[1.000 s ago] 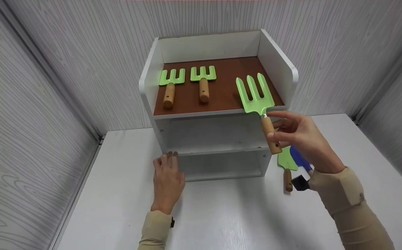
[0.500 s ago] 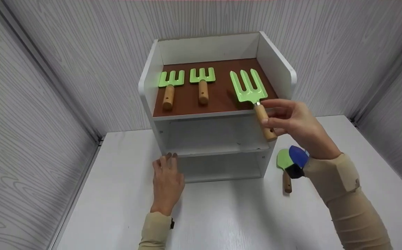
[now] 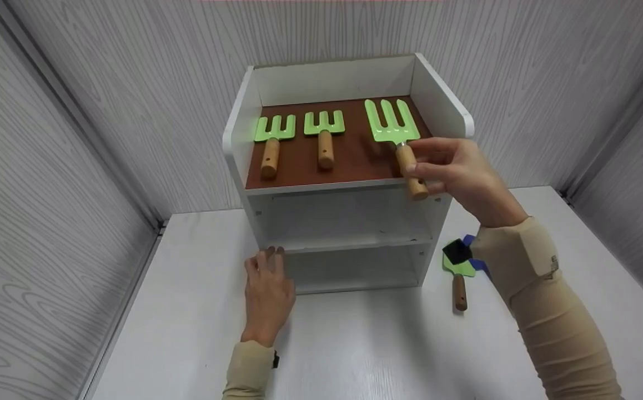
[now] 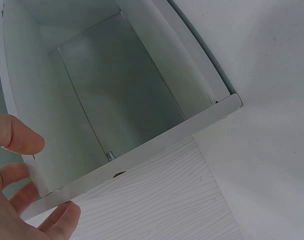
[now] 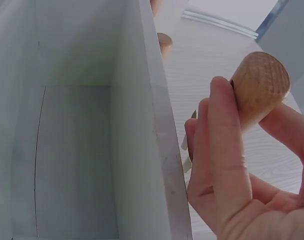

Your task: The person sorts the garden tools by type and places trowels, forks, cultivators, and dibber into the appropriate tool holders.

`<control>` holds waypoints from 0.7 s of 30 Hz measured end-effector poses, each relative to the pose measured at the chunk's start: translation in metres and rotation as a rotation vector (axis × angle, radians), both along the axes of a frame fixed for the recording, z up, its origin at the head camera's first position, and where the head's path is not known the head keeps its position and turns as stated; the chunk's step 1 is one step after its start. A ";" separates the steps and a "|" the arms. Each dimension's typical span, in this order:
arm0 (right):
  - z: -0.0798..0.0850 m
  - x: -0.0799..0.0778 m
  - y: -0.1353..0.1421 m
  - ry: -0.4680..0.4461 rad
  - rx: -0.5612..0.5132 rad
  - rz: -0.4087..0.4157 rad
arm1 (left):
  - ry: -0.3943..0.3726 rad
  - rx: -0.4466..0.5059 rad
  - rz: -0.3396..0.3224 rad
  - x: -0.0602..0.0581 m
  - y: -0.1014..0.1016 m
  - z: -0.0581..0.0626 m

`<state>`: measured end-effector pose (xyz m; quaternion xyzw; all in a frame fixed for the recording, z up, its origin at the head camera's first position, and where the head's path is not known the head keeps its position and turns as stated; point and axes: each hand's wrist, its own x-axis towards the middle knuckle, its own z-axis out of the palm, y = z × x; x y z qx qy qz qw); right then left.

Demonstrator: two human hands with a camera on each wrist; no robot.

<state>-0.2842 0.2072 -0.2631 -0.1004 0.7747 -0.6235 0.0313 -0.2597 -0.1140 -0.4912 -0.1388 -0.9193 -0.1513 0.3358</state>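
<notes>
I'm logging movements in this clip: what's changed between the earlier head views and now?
The right hand has carried its fork upward and leftward in the head view, further over the brown board. Nothing was newly gripped or released. The left hand stays at the shelf's left edge; the other two forks lie unmoved.

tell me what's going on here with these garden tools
A person's right hand pinches a green garden fork by its wooden handle, with the tines over the brown top of a white shelf unit. Two other green forks lie there, further left. The left hand holds the unit's left front edge. On the white table to the right, a green tool and a blue one lie partly hidden in the head view.
</notes>
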 end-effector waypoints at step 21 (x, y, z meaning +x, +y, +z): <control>0.012 -0.047 -0.022 -0.014 0.105 -0.124 | 0.023 -0.028 0.015 0.001 0.001 0.001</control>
